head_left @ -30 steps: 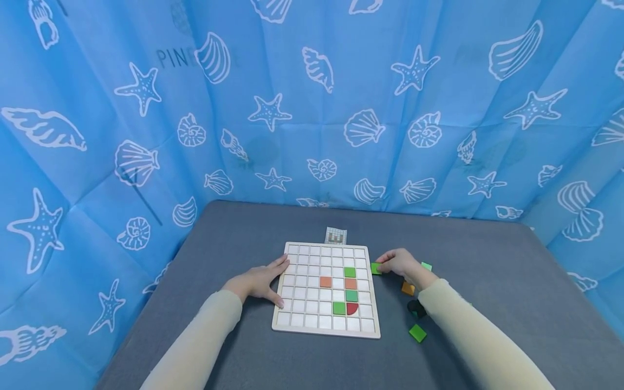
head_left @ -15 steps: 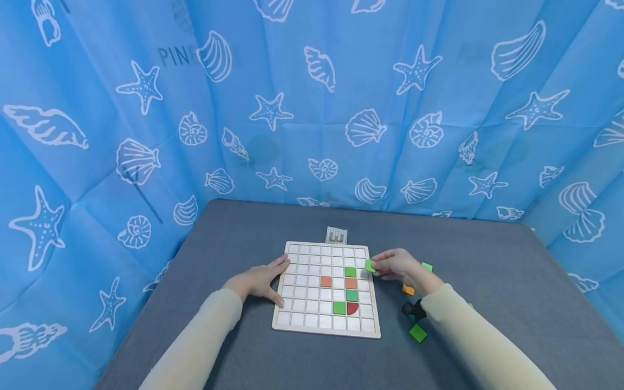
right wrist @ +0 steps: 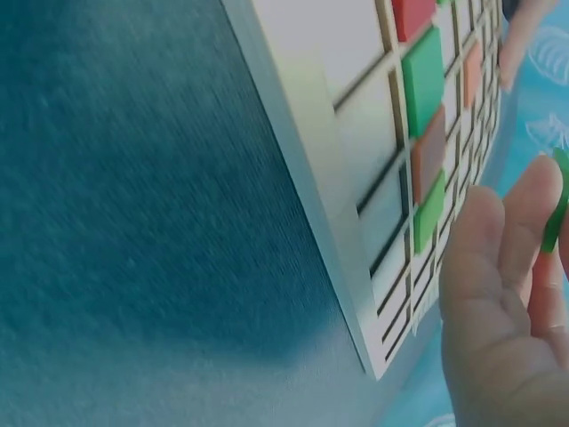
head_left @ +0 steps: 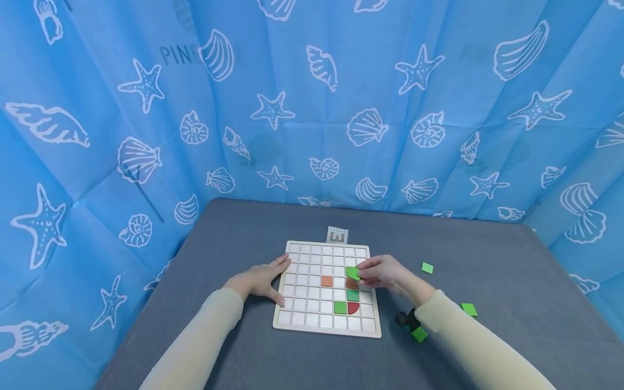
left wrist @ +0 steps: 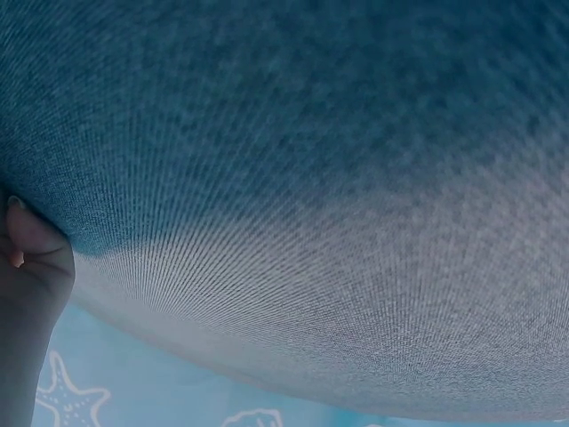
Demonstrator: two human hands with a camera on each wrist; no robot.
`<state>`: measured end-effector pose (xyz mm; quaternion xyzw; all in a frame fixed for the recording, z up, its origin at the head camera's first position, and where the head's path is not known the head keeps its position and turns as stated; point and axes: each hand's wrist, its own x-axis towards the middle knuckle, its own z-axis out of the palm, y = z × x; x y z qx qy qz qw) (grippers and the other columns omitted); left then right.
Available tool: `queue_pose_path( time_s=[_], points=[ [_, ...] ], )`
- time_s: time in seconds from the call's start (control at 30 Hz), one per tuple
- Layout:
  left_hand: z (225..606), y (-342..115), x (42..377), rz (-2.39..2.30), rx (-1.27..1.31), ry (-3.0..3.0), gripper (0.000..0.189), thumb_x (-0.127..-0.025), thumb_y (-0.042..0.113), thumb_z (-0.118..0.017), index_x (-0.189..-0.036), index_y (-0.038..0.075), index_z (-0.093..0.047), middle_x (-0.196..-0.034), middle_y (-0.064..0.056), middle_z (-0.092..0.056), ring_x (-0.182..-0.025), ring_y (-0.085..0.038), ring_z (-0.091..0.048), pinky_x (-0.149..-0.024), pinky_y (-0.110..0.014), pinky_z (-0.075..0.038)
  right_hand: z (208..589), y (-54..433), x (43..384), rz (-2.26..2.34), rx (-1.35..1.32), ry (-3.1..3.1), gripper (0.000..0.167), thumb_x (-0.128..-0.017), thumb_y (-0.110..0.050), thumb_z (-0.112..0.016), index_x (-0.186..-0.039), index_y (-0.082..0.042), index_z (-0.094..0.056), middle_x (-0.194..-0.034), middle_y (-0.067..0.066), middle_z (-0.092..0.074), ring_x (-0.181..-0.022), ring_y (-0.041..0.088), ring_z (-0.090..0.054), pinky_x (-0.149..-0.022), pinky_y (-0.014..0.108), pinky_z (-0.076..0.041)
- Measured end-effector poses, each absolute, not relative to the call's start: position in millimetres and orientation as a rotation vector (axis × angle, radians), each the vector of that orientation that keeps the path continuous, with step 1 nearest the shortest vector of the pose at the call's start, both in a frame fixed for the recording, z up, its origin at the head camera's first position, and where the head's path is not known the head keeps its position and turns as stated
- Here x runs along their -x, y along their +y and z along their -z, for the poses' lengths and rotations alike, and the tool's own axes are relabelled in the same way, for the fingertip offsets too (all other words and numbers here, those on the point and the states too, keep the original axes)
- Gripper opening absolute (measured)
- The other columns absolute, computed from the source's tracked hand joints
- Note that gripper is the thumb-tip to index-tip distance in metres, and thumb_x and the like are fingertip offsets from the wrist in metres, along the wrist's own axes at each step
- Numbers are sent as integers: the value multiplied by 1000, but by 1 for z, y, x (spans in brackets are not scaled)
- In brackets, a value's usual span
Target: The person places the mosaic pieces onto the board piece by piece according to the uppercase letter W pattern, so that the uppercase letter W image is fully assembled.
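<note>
Head view: on the table [head_left: 292, 363], a loose green tile [head_left: 420, 335] lies right of the board [head_left: 312, 320], near its near right corner; a second loose tile [head_left: 469, 310] sits farther right. Toward the board's near edge, right of middle, a seated green tile [head_left: 339, 307] adjoins a red rounded piece [head_left: 353, 308]; behind the latter come a darker green tile [head_left: 352, 295] and an orange tile [head_left: 351, 284]. The left hand [head_left: 260, 280] spreads thumb from fingers at the left edge, gripping nothing, apparently steadying. The right hand [head_left: 385, 272] pinches a bright green tile [head_left: 352, 273] above that column; the right wrist view shows another tile [right wrist: 429, 213] seated past the orange one. A patterned card [head_left: 337, 235] lies at the far edge. Placing a tile seems in hand; the next move likely calls for lining up, lowering flat and releasing, though which cell I cannot tell.
</note>
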<state>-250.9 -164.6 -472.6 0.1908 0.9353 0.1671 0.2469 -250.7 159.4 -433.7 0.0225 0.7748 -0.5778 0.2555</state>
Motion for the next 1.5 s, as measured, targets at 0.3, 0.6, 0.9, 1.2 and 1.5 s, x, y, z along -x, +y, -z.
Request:
queue_pose_path(
  time_s=[0.3, 0.6, 0.9, 1.2, 1.5],
  points=[
    [473, -165, 251, -456, -531, 2557, 111, -73, 48, -81, -158, 17, -16, -163, 3, -2, -145, -33, -19, -111, -51, -25, 440, 148, 241, 1527, 62, 2114, 20, -93, 0, -62, -110, 11, -65, -85, 7, -71, -76, 16, -69, -75, 38, -56],
    [472, -165, 251, -454, -519, 2557, 111, -73, 49, -81, -158, 18, -16, -163, 3, -1, -145, -33, -19, -111, -51, -25, 444, 137, 235, 1461, 191, 2144, 21, -91, 3, -63, -111, 12, -66, -86, 9, -70, -78, 19, -70, -74, 36, -56],
    [472, -166, 251, -447, -538, 2557, 112, -73, 50, -80, -158, 17, -15, -164, 2, -2, -145, -33, -20, -111, -51, -25, 450, 124, 233, 1373, 271, 2239, 16, -89, 2, -66, -103, 7, -71, -87, 5, -69, -74, 14, -61, -67, 32, -52],
    [475, -166, 252, -451, -527, 2558, 112, -72, 52, -80, -158, 18, -16, -163, 3, -1, -145, -34, -20, -111, -52, -25, 453, 116, 232, 1351, 320, 2311, 11, -88, 2, -68, -97, 4, -72, -89, 6, -68, -82, 15, -63, -76, 36, -52],
    [476, -166, 252, -451, -516, 2563, 113, -72, 50, -81, -158, 17, -16, -163, 3, -2, -145, -34, -20, -111, -52, -25, 455, 111, 231, 1333, 317, 2318, 9, -89, -1, -68, -96, 3, -73, -87, 6, -68, -78, 13, -62, -72, 34, -52]
  ],
)
